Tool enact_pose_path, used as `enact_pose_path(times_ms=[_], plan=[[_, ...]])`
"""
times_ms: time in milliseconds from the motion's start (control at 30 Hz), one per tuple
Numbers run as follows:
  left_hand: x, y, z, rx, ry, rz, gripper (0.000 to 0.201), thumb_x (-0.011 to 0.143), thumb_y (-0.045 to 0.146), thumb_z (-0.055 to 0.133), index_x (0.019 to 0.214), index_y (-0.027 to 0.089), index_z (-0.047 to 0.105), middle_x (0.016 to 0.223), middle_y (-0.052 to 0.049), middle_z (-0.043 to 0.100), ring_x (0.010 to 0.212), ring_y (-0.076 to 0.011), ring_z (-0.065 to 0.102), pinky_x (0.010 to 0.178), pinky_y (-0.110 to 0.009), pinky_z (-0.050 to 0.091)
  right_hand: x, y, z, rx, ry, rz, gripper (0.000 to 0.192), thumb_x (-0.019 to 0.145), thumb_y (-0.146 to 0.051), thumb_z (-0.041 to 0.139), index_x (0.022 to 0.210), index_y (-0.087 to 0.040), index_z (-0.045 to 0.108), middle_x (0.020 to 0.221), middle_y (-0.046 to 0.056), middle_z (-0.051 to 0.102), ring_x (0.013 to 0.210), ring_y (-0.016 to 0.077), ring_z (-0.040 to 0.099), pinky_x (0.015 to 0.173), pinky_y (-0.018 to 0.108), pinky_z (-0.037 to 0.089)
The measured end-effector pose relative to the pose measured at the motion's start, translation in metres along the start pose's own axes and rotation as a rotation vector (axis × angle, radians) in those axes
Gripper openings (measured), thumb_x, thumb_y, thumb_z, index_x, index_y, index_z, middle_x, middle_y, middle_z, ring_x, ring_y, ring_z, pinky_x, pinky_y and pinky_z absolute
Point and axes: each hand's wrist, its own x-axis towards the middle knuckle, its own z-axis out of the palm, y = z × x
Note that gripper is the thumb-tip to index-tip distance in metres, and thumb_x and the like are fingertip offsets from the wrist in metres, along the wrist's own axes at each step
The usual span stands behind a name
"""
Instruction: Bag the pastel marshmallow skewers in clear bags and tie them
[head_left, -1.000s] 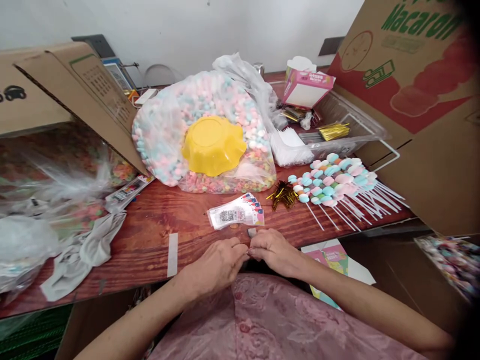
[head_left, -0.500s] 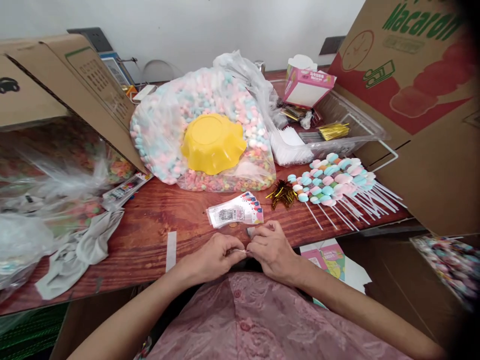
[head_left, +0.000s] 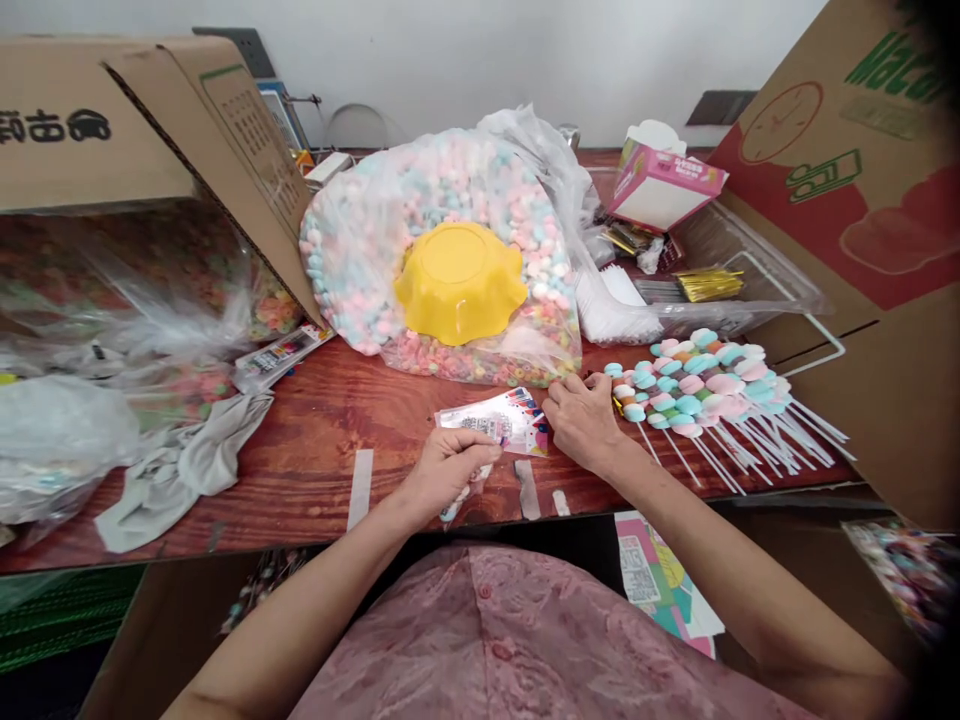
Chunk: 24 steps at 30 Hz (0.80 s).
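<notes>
Soft, fairly even light falls on the pale wall (head_left: pixel 480 60), while dark blur swallows the far right edge.

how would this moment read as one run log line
left hand: pinching clear packet | right hand: at gold ties, grip unclear | fanned printed packets: on table | marshmallow sticks: beside right hand

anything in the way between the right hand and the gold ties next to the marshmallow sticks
Nothing visible: the right hand is right by the gold ties, which show only partly beside the marshmallow sticks. Whether it touches them is unclear.
</notes>
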Motion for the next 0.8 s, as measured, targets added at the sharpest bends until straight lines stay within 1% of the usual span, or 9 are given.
enact_pose_path(times_ms=[133, 200, 267, 367, 467, 533, 633, 733, 800], plan=[[-0.001, 0.002, -0.007, -0.059, 0.079, 0.005, 0.031, 0.065, 0.042, 0.075, 0.075, 0.013, 0.068, 0.054, 0.002, 0.056, 0.041, -0.0079, 0.05, 0.037, -0.017, 0.031, -0.004, 0.003, -0.001, 0.034, 0.092, 0.044, 0.022, 0.082, -0.005, 0.045, 0.076, -0.015, 0.063, 0.085, 0.012, 0.064, 0.085, 0.0255, 0.049, 0.072, 0.042, 0.029], [-0.002, 0.001, -0.011, -0.07, 0.101, -0.008, 0.033, 0.064, 0.043, 0.075, 0.077, 0.013, 0.068, 0.058, 0.0, 0.059, 0.044, -0.009, 0.055, 0.037, -0.016, 0.032, -0.01, 0.005, -0.009, 0.182, 0.217, 0.112, 0.019, 0.083, -0.007, 0.045, 0.078, -0.016, 0.061, 0.081, 0.011, 0.064, 0.079, 0.0233, 0.051, 0.07, 0.039, 0.033], [-0.001, -0.001, -0.01, -0.072, 0.104, -0.013, 0.033, 0.064, 0.042, 0.076, 0.077, 0.013, 0.068, 0.058, 0.001, 0.059, 0.044, -0.0083, 0.054, 0.038, -0.016, 0.032, -0.016, -0.002, -0.02, 0.437, 0.36, 0.127, 0.017, 0.086, -0.011, 0.044, 0.08, -0.018, 0.058, 0.074, 0.007, 0.06, 0.072, 0.0202, 0.052, 0.066, 0.035, 0.037], [0.001, -0.002, 0.0, -0.089, 0.06, -0.012, 0.031, 0.063, 0.041, 0.075, 0.072, 0.013, 0.066, 0.054, 0.003, 0.054, 0.041, -0.0051, 0.047, 0.038, -0.016, 0.031, -0.023, -0.029, -0.034, 0.751, 0.487, 0.002, 0.016, 0.089, -0.013, 0.045, 0.091, -0.021, 0.058, 0.073, 0.003, 0.058, 0.068, 0.0175, 0.053, 0.064, 0.031, 0.042], [0.003, -0.002, 0.013, -0.125, 0.022, 0.042, 0.028, 0.067, 0.04, 0.071, 0.064, 0.013, 0.061, 0.05, 0.006, 0.047, 0.038, -0.0017, 0.034, 0.038, -0.015, 0.026, -0.026, -0.06, -0.035, 0.725, 0.565, -0.14, 0.032, 0.087, -0.007, 0.043, 0.109, -0.021, 0.061, 0.082, 0.005, 0.063, 0.075, 0.0194, 0.056, 0.067, 0.033, 0.046], [0.003, -0.004, 0.016, -0.128, 0.044, 0.086, 0.027, 0.07, 0.038, 0.067, 0.062, 0.014, 0.059, 0.05, 0.007, 0.045, 0.038, -0.0013, 0.03, 0.038, -0.016, 0.023, -0.027, -0.073, -0.029, 0.677, 0.586, -0.141, 0.04, 0.086, -0.005, 0.041, 0.118, -0.02, 0.061, 0.083, 0.007, 0.064, 0.076, 0.0199, 0.057, 0.067, 0.033, 0.047], [0.0, -0.01, 0.014, -0.043, 0.063, 0.169, 0.021, 0.073, 0.033, 0.063, 0.066, 0.013, 0.063, 0.052, 0.006, 0.046, 0.043, -0.0035, 0.036, 0.043, -0.017, 0.03, -0.03, -0.078, -0.02, 0.733, 0.555, -0.089, 0.042, 0.086, -0.004, 0.043, 0.12, -0.02, 0.062, 0.079, 0.005, 0.065, 0.07, 0.0177, 0.057, 0.063, 0.031, 0.047], [-0.004, -0.017, 0.008, 0.087, 0.05, 0.324, 0.016, 0.074, 0.028, 0.064, 0.071, 0.014, 0.069, 0.06, 0.003, 0.055, 0.056, -0.0068, 0.047, 0.056, -0.02, 0.041, -0.032, -0.077, -0.018, 0.803, 0.54, -0.044, 0.038, 0.087, -0.004, 0.046, 0.117, -0.021, 0.063, 0.08, 0.004, 0.067, 0.069, 0.0164, 0.06, 0.065, 0.031, 0.05], [-0.006, -0.02, 0.006, 0.122, 0.045, 0.381, 0.016, 0.076, 0.028, 0.066, 0.078, 0.014, 0.073, 0.07, 0.0, 0.062, 0.065, -0.0092, 0.052, 0.065, -0.022, 0.044, -0.032, -0.077, -0.018, 0.795, 0.532, -0.027, 0.036, 0.087, -0.005, 0.046, 0.116, -0.02, 0.063, 0.081, 0.005, 0.068, 0.071, 0.0169, 0.062, 0.068, 0.032, 0.051]])
